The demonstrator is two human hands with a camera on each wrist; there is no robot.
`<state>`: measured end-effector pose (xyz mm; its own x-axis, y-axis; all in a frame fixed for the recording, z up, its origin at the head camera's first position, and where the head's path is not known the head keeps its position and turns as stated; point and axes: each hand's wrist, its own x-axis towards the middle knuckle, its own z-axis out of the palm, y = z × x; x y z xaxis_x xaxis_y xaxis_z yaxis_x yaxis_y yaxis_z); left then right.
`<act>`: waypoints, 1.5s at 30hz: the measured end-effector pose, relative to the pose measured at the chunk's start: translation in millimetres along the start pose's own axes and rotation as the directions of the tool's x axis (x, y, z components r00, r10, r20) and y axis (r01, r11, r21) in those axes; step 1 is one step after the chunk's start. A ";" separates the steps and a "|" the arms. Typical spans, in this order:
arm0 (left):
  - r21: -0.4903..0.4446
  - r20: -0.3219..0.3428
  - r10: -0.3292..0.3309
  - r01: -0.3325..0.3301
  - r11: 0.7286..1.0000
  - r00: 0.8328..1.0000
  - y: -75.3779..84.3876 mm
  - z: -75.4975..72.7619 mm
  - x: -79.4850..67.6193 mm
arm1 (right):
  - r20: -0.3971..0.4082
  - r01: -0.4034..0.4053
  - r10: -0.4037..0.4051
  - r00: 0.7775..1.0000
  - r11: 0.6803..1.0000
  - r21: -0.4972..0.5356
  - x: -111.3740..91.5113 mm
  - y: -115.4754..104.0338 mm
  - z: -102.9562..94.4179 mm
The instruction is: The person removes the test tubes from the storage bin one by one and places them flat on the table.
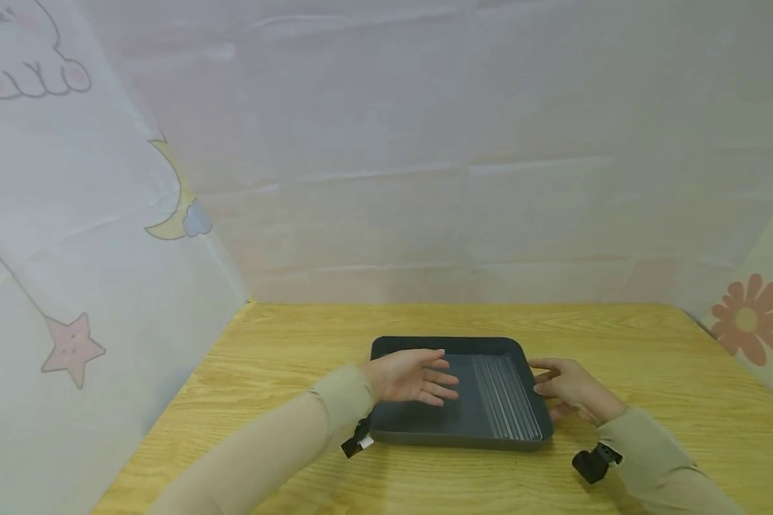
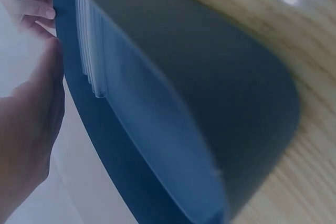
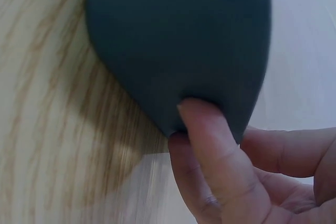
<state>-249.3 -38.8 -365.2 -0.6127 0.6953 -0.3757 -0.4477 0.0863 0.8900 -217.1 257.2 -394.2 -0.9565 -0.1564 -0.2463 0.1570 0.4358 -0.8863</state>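
Fingers parted, the right hand (image 1: 576, 390) touches the dark tray (image 1: 438, 418) at three o'clock — the left hand (image 1: 409, 378), fingers spread, hovers over its nine-o'clock side. Clear strips (image 1: 505, 400) lie inside toward three — wooden table (image 1: 296, 336) beneath, pale backdrop (image 1: 425, 179) at twelve.

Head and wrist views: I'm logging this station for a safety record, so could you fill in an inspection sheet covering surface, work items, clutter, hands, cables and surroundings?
Surface: wood-grain table, with a dark grey tray on it.
Work items: the tray holds clear, thin strips side by side along its right end; their material can't be told.
Clutter: nothing seen.
Hands: the left hand is over the tray, fingers extended, holding nothing; the right hand grips the tray's right wall. Each wrist carries a small black device.
Cables: nothing seen.
Surroundings: pale, creased backdrop behind the table; printed star at left, flower at right.
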 end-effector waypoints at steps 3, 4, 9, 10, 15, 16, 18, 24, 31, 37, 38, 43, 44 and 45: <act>0.019 0.022 -0.020 0.020 1.000 1.000 4.4 1.0 7.7 | -0.003 -0.001 0.001 1.000 1.000 -0.002 0.0 0.6 -1.7; 0.024 0.029 -0.027 0.026 0.999 0.999 5.8 1.3 10.4 | -0.005 -0.001 0.001 1.000 1.000 -0.003 0.1 0.9 -2.1; 0.033 0.039 -0.062 0.061 0.998 0.997 11.6 3.5 22.6 | -0.017 -0.017 0.017 1.000 1.000 0.009 0.9 1.9 -2.3; 0.036 0.038 -0.070 0.069 0.997 0.997 12.5 3.9 24.9 | -0.016 -0.019 0.019 1.000 1.000 0.008 0.8 1.9 -2.3; 0.023 0.027 -0.106 0.105 0.994 0.994 14.9 5.5 34.5 | -0.009 -0.029 0.030 1.000 0.999 0.014 0.5 1.3 -1.2; 0.022 0.024 -0.111 0.111 0.994 0.994 15.1 5.7 36.2 | -0.010 -0.029 0.029 1.000 0.999 0.017 0.6 1.2 -0.9; 0.019 0.015 -0.122 0.121 0.992 0.992 15.0 5.5 39.6 | -0.010 -0.029 0.029 1.000 0.999 0.026 0.8 0.8 -0.3; 0.023 -0.016 -0.135 0.135 0.991 0.991 14.0 2.5 49.1 | -0.013 -0.032 0.032 0.999 0.999 0.024 0.4 0.2 1.4; -0.017 -0.036 -0.179 0.178 0.984 0.983 6.8 0.6 60.1 | -0.011 -0.024 0.025 1.000 0.999 0.045 -3.4 -0.9 4.8; -0.030 -0.069 -0.230 0.229 0.973 0.971 -3.1 3.8 68.1 | -0.004 -0.029 0.030 1.000 0.998 0.059 -2.5 -1.8 9.5; -0.029 -0.076 -0.231 0.229 0.973 0.970 -4.3 4.2 69.2 | -0.004 -0.032 0.032 0.999 0.998 0.059 -2.4 -1.9 10.0; -0.021 -0.113 -0.217 0.216 0.976 0.970 -8.4 6.0 73.1 | 0.001 -0.031 0.031 1.000 0.998 0.059 -3.8 -2.7 9.5; -0.018 -0.119 -0.213 0.212 0.977 0.970 -8.9 6.4 73.9 | 0.000 -0.030 0.030 1.000 0.998 0.056 -4.4 -2.9 9.0; -0.015 -0.125 -0.207 0.207 0.978 0.970 -9.7 6.8 75.1 | -0.001 -0.028 0.029 1.000 0.998 0.054 -5.0 -3.0 8.3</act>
<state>-286.5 17.4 -400.3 -0.5832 0.5673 -0.5814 -0.5744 0.2180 0.7890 -210.8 249.3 -393.5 -0.9519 -0.1429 -0.2711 0.1971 0.3917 -0.8987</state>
